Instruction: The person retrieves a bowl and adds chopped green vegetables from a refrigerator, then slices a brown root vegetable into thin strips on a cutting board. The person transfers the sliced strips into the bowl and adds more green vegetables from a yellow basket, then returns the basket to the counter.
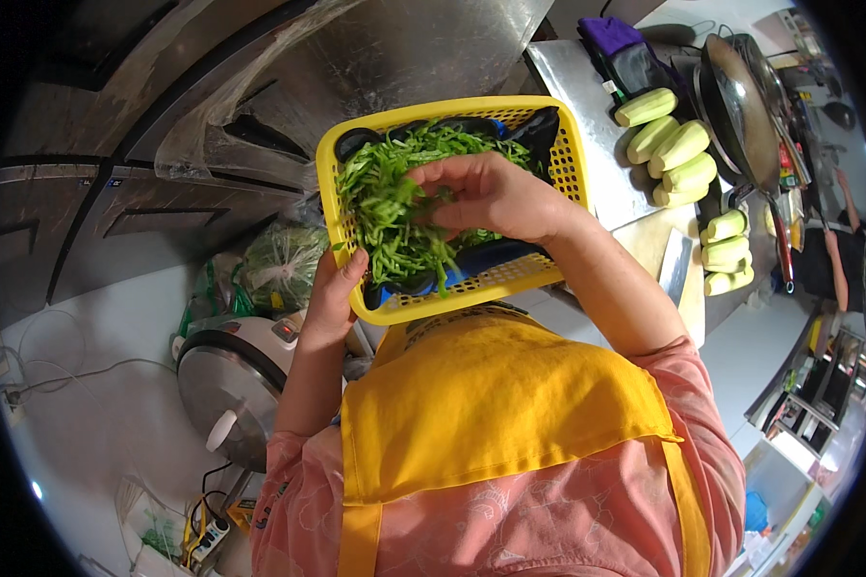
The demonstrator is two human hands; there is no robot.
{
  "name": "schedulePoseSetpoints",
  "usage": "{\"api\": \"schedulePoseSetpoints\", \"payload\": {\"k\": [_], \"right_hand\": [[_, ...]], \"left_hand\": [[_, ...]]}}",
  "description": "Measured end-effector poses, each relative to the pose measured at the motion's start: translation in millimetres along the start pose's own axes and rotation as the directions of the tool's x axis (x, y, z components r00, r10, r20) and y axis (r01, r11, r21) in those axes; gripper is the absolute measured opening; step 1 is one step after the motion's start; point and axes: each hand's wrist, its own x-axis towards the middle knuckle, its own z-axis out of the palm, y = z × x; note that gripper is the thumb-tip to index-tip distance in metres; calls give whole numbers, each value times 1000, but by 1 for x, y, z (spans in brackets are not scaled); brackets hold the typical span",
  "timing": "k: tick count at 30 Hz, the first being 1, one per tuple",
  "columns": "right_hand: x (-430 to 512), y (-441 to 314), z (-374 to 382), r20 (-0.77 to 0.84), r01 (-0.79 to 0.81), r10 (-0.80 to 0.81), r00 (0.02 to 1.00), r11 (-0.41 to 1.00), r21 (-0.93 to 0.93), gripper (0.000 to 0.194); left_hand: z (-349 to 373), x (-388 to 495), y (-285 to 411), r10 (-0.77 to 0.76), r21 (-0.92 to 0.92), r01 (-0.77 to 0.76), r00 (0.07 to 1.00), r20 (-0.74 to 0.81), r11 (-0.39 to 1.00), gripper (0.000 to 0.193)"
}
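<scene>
A yellow perforated plastic basket (574, 155) is held in front of my body, above my yellow apron. My left hand (341, 287) grips its near left corner, the thumb over the rim. A heap of shredded green vegetable (397, 249) fills much of the basket. In the heap, my right hand (487, 198) curls its fingers around some strips, which look blurred at the fingertips. Dark black and blue material (498, 252) shows under and around the greens; what it is exactly cannot be made out.
Several peeled pale-green gourds (682, 146) lie on the steel counter (566, 72) at right. A cleaver (673, 263) rests on a cutting board (639, 234), near a wok (740, 108). At left are steel cabinets (151, 209) and a large rice cooker (224, 397). Another person's arm (837, 270) shows far right.
</scene>
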Motion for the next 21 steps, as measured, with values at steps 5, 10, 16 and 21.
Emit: {"api": "schedulePoseSetpoints", "payload": {"k": [5, 10, 16, 21], "right_hand": [[-27, -24, 1, 118, 201, -164, 979, 741, -641, 52], [-39, -41, 5, 34, 250, -422, 906, 467, -848, 32], [-49, -34, -26, -243, 23, -296, 924, 677, -736, 19], [-57, -10, -41, -176, -89, -295, 939, 286, -954, 48]], "left_hand": [[2, -2, -10, -20, -78, 17, 999, -45, 997, 38], [-5, -4, -13, -15, -68, 14, 1000, -7, 998, 48], [4, -6, -9, -12, -26, 11, 999, -37, 1000, 41], [21, -9, 1, 47, -7, -48, 995, -88, 999, 32]]}}
